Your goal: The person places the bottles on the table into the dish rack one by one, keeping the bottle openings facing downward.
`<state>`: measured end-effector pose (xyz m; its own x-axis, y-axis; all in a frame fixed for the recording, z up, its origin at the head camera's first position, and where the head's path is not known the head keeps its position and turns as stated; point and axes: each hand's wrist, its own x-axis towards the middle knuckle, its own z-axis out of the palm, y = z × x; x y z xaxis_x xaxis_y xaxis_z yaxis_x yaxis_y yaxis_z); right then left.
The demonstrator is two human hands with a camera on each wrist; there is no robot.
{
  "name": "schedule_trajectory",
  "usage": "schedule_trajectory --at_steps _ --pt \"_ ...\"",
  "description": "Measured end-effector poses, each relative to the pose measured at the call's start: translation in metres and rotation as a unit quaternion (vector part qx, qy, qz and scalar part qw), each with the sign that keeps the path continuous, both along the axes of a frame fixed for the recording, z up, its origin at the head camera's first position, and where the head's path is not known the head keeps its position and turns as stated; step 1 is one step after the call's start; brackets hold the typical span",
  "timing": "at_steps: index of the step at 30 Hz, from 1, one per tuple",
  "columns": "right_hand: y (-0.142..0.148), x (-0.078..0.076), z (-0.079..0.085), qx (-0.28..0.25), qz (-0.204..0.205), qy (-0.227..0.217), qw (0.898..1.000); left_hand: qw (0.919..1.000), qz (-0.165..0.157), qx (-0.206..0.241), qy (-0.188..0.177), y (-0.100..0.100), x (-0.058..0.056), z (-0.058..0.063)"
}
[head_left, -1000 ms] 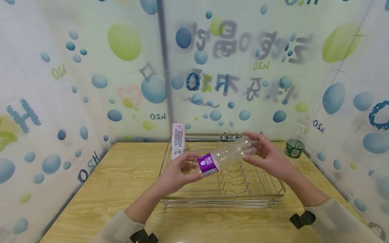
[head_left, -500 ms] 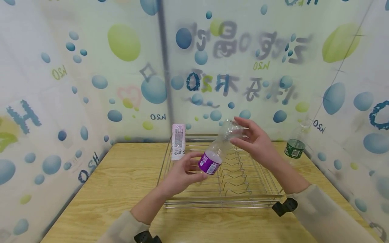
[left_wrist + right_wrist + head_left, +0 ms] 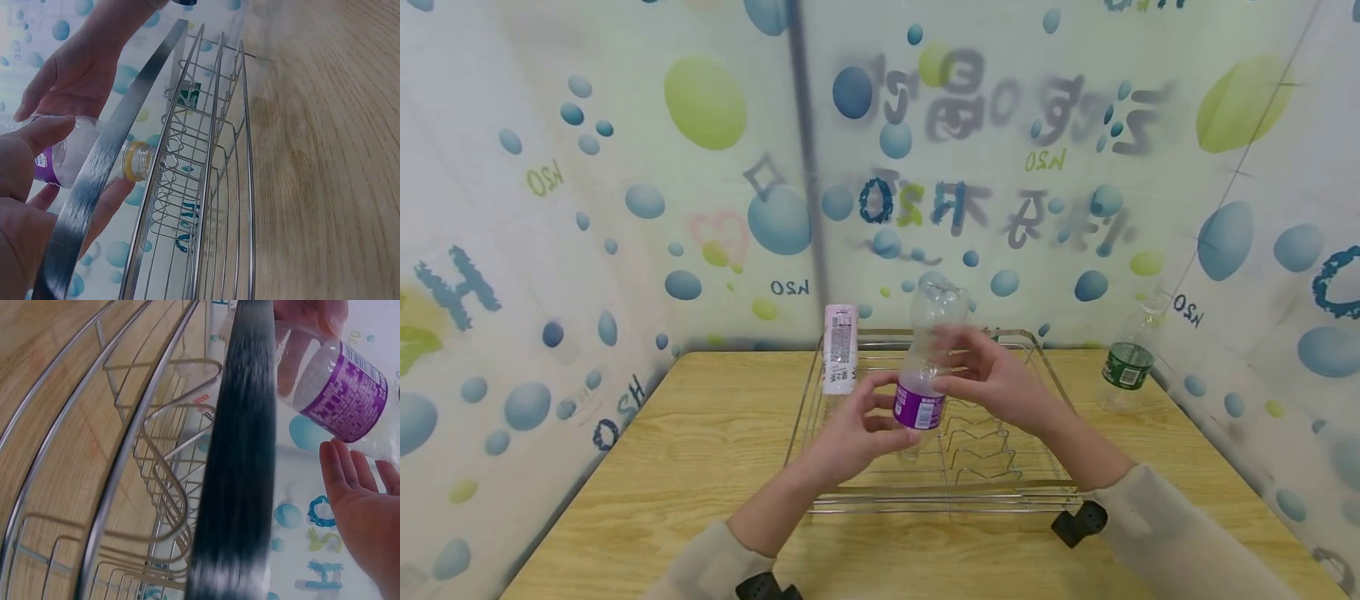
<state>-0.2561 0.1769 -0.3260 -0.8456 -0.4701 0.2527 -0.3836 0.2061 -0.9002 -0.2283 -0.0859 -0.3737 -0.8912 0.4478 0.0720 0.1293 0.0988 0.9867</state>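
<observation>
A clear plastic bottle (image 3: 938, 307) with a purple label (image 3: 917, 407) stands nearly upside down above the wire rack (image 3: 985, 487). Its uncapped mouth (image 3: 142, 161), ringed in yellow, points downward in the left wrist view. My left hand (image 3: 853, 429) grips the bottle's lower part, thumb and fingers around the label and shoulder. Beside the label, my right hand (image 3: 1000, 383) is at the bottle's waist, partly blurred. In the right wrist view the right hand's fingers (image 3: 351, 465) look fairly straight, close to the bottle; firm contact is unclear.
A pink and white bottle (image 3: 840, 350) stands in the rack's back left corner. Another clear bottle, with a green label (image 3: 1127, 367), stands on the wooden table (image 3: 700, 417) behind the rack's right side. Printed curtains (image 3: 625, 250) enclose the table.
The purple-labelled bottle has swung from a slant to nearly vertical, base up. My right hand has moved left and down along it from the base; my left hand keeps its hold.
</observation>
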Motion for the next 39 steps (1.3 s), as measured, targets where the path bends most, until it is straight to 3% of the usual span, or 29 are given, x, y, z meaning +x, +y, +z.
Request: schedule_trajectory --at_steps 12,26,31,34,39 --pt "-0.014 0.002 -0.007 -0.023 0.033 0.01 0.999 0.9996 -0.017 0.015 -0.014 0.002 0.002 -0.001" --pt "-0.015 0.0 -0.007 -0.019 0.022 0.029 0.999 0.9995 0.001 -0.016 0.027 -0.011 0.001 -0.001" --pt "-0.013 0.0 -0.007 -0.008 0.014 0.031 0.999 0.9977 0.037 -0.025 0.052 -0.039 0.005 0.004" --pt "-0.01 -0.002 -0.008 -0.001 0.006 0.034 0.999 0.993 0.075 -0.047 0.078 -0.06 0.007 0.004" --pt "-0.006 -0.004 -0.007 0.007 -0.011 0.032 0.999 0.9708 0.146 -0.11 0.156 -0.093 0.012 -0.002"
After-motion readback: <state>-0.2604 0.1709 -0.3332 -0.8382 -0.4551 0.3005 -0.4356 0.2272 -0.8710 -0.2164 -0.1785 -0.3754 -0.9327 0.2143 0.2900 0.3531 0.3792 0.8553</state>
